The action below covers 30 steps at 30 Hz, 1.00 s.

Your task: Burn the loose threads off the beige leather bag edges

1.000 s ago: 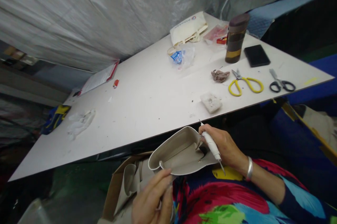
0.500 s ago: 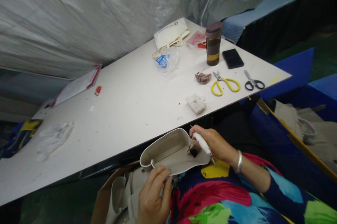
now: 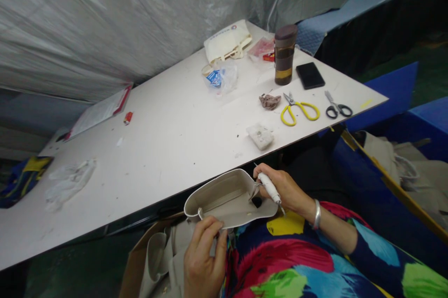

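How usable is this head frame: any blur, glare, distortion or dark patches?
Head view: wide-angle bend makes the white table slant and its edges splay; light is even and soft, without hard glare; the left hand and right hand on the beige bag piece look slightly soft; below the table is dark.

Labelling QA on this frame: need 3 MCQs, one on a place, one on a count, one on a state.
1. Where does the black phone lie?
A. Right of the brown flask
B. Beside the red lighter
C. On the lap

2. How many scissors are on the table?
A. One
B. Two
C. Three

3. What does the right hand hold?
A. Nothing
B. A white pen-like tool
C. The flask

Key: 1 A, the phone sits just right of the flask. 2 B, a yellow pair and a black pair. 3 B, fingers closed on the tool at the beige bag.
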{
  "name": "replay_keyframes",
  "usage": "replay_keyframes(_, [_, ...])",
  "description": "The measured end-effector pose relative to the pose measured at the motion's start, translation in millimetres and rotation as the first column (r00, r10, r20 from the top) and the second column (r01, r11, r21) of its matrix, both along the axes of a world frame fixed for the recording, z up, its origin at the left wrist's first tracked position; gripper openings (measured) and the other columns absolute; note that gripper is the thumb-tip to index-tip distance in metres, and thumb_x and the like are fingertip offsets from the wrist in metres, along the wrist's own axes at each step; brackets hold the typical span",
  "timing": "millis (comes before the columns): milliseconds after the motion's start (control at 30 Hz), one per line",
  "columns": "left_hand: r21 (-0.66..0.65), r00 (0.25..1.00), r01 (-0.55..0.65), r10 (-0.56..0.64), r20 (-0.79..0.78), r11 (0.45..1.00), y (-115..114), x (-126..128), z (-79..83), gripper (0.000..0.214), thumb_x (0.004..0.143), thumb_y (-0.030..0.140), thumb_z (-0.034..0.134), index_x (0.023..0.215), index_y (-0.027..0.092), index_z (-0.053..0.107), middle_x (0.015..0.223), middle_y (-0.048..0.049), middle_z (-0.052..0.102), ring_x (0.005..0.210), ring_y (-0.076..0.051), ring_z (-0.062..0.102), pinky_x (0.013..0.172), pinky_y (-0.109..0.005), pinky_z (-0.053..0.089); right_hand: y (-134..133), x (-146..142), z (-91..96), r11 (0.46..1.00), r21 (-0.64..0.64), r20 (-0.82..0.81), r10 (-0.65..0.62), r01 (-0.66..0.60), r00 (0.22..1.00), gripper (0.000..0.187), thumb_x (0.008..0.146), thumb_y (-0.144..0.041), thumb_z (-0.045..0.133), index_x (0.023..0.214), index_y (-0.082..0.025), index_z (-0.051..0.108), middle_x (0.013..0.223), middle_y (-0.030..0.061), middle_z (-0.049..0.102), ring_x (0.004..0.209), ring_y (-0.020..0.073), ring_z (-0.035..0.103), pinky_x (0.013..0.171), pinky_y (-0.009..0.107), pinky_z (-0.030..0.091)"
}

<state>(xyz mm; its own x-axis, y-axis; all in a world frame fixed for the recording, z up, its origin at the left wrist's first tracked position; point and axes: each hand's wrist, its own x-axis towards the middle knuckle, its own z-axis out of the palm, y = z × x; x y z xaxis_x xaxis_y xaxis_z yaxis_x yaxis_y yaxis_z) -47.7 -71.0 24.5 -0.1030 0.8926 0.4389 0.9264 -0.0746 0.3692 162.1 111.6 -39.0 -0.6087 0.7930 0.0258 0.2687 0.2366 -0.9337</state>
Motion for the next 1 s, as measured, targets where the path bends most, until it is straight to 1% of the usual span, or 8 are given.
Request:
replay_keyframes(100, [0.003, 1.0, -0.003, 0.003, -0.006, 1.0, 0.8, 0.5, -0.6, 0.011, 0.095, 0.016, 0.065, 0.104, 0.018, 0.072, 0.106, -0.0092, 0.073, 0.097, -0.019, 0.075, 0.09, -0.027, 0.06, 0.1, 0.5, -2.8, 0.999, -0.032, -0.022, -0.006, 0.005, 1.0, 0.028, 0.082, -0.012, 0.062, 0.108, -0.022, 0.061, 0.075, -0.005, 0.065, 0.059, 0.0107, 0.055, 0.057, 0.02, 0.036])
replay_keyframes(300, [0.012, 1.0, 0.0, 0.0, -0.019, 1.0, -0.1, -0.3, -2.6, 0.011, 0.096, 0.017, 0.065, 0.104, 0.017, 0.072, 0.106, -0.0089, 0.072, 0.096, -0.018, 0.074, 0.09, -0.025, 0.059, -0.4, -0.1, -0.6, 0.999, -0.026, -0.027, -0.025, 0.024, 0.999, 0.024, 0.081, -0.012, 0.061, 0.103, -0.022, 0.061, 0.069, -0.0062, 0.061, 0.056, 0.0103, 0.051, 0.055, 0.02, 0.034])
replay_keyframes(433, [0.019, 1.0, 0.0, 0.0, -0.007, 1.0, -0.9, 0.3, -4.0, 0.011, 0.096, 0.016, 0.065, 0.105, 0.018, 0.072, 0.106, -0.0085, 0.072, 0.097, -0.018, 0.074, 0.09, -0.025, 0.059, -0.7, -0.9, -1.2, 0.998, -0.053, -0.036, -0.034, 0.032, 0.999, 0.024, 0.081, -0.014, 0.062, 0.104, -0.022, 0.06, 0.072, -0.0051, 0.063, 0.055, 0.0102, 0.051, 0.055, 0.019, 0.035])
replay_keyframes(633, [0.021, 1.0, -0.004, 0.004, 0.012, 1.0, 0.1, 1.0, -4.4, 0.01, 0.095, 0.016, 0.066, 0.103, 0.018, 0.072, 0.106, -0.0078, 0.072, 0.097, -0.018, 0.074, 0.091, -0.025, 0.059, -1.5, -2.4, -5.6, 0.998, -0.055, -0.032, -0.042, 0.04, 0.999, 0.024, 0.081, -0.015, 0.064, 0.103, -0.023, 0.059, 0.07, -0.006, 0.061, 0.055, 0.0103, 0.05, 0.053, 0.018, 0.034])
replay_keyframes(833, [0.005, 1.0, 0.003, -0.003, 0.011, 1.0, -0.3, -0.9, -5.2, 0.01, 0.096, 0.017, 0.065, 0.104, 0.018, 0.072, 0.105, -0.0086, 0.072, 0.097, -0.018, 0.073, 0.09, -0.026, 0.06, -3.5, -2.3, -1.7, 0.996, -0.068, -0.056, -0.054, 0.05, 0.997, 0.02, 0.082, -0.016, 0.061, 0.101, -0.022, 0.06, 0.068, -0.0061, 0.058, 0.052, 0.0095, 0.046, 0.051, 0.018, 0.032])
replay_keyframes(1000, [0.015, 1.0, 0.004, -0.004, 0.019, 1.0, 0.0, -0.8, -5.2, 0.01, 0.095, 0.017, 0.066, 0.104, 0.017, 0.072, 0.105, -0.0087, 0.072, 0.097, -0.018, 0.074, 0.091, -0.025, 0.059, -3.6, -2.4, -1.1, 0.998, -0.064, -0.067, -0.032, 0.027, 0.997, 0.018, 0.084, -0.016, 0.061, 0.101, -0.022, 0.06, 0.064, -0.007, 0.054, 0.052, 0.0095, 0.045, 0.05, 0.018, 0.031])
